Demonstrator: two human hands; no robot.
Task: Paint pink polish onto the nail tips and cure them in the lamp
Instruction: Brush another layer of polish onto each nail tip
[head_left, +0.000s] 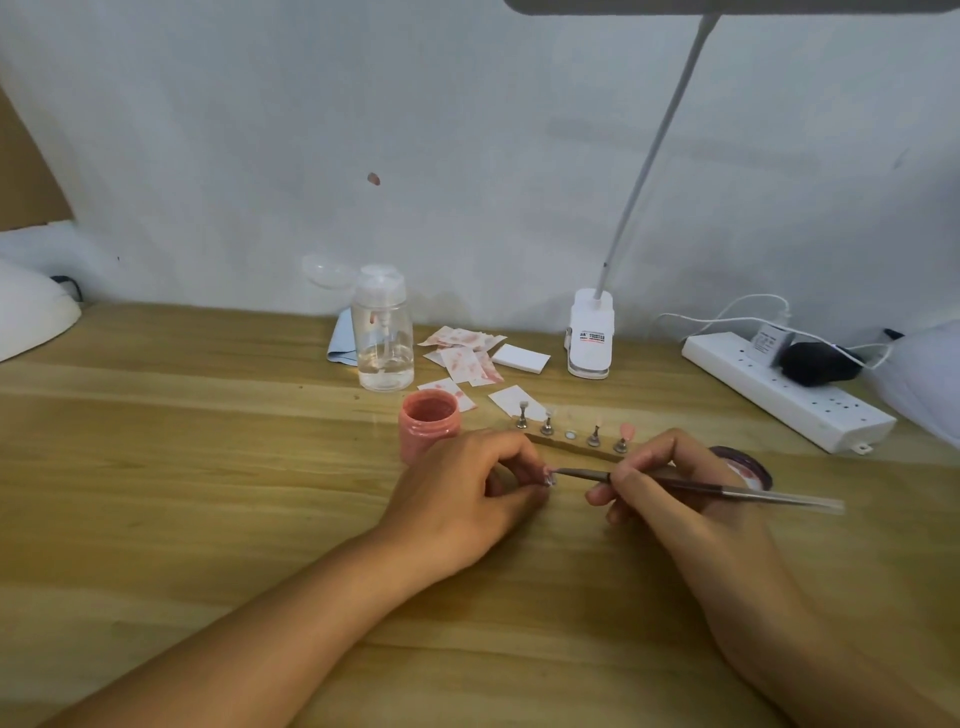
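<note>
Now the left grip (467, 499) pinches a small nail tip (548, 475) between thumb and forefinger, low over the desk (208, 441). The right grip (670, 493) is curled round a slim brush (769, 495), held like a pen, and the brush's bristle end touches the nail tip. Both forearms reach in across the near side of the desk.

Just behind the hands lies a wooden holder strip (566, 445) with four small metal stands upright on it and one bare socket in the middle. The rightmost stand carries a pink-coated tip (627, 430); what sits on the other stands is too faint to tell. Just left of the strip stands an open pink polish jar (430, 423). A dark lid (748, 460) lies behind the right grip, partly hidden by it.

Further back stand a clear pump bottle (383, 338), a scatter of pink-stained paper squares (462, 353) and the white base of a clip lamp (590, 338). A power strip (779, 395) lies at the right, and a white domed casing (31, 317) sits at the far left edge.
</note>
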